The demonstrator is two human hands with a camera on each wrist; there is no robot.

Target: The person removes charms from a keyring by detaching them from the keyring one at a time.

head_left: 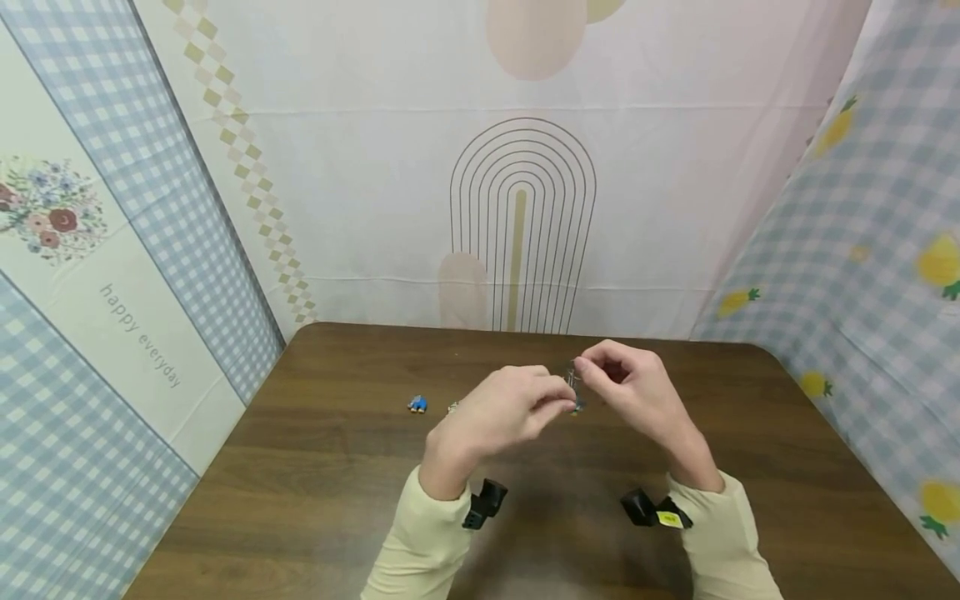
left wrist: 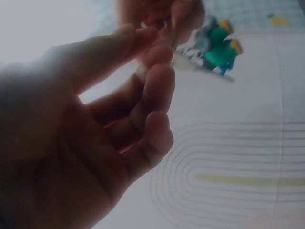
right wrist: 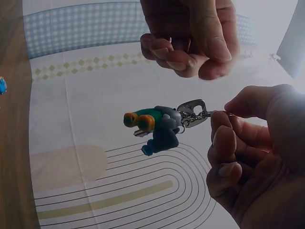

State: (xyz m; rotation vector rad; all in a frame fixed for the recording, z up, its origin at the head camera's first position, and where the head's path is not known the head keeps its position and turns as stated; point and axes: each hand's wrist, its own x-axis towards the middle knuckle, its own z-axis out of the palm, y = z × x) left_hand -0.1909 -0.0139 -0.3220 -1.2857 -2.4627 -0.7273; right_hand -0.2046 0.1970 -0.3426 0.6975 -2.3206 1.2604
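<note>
In the right wrist view my right hand (right wrist: 252, 148) pinches the ring end of a keychain between thumb and index finger. From it hang a short chain, a silver key (right wrist: 194, 109) and a green and grey figure (right wrist: 150, 117) with orange feet; a dark blue part shows beneath. My left hand (head_left: 517, 404) is close to the keychain in the head view, its thumb and fingers bent together. In the right wrist view its fingertips (right wrist: 217, 50) stand apart from the figure. Whether something small sits between them is hidden.
On the brown wooden table (head_left: 337, 500) lies a small blue figure (head_left: 417, 404) with yellow feet, left of the hands. A small pale item (head_left: 452, 407) is partly covered by my left hand. Patterned cloths hang behind the table and at both sides.
</note>
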